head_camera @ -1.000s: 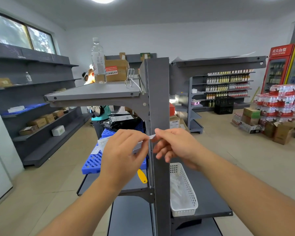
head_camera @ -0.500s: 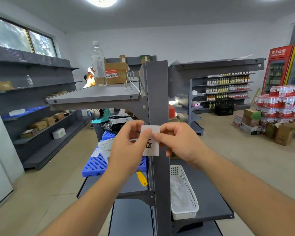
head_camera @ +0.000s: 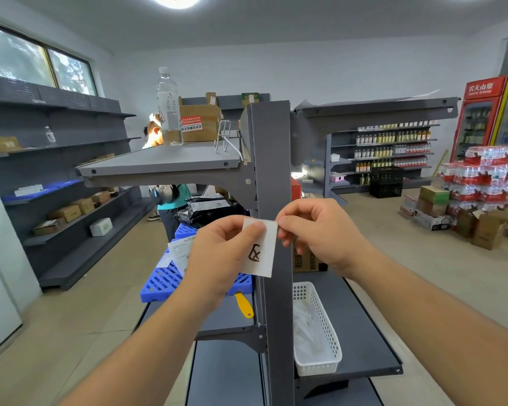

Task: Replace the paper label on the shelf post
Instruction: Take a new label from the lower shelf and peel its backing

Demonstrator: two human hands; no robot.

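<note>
While the left hand [head_camera: 217, 259] and right hand [head_camera: 314, 230] pinch the paper label [head_camera: 261, 250] by its top corners against the shelf post [head_camera: 273, 159], uneven pressing could set it crooked or creased.

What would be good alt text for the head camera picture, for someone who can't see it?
Two hands, left and right, hold a small white paper label with a dark handwritten mark against a grey shelf post in a shop. A water bottle stands on the shelf to the left, and a white basket sits on the lower right shelf.
</note>
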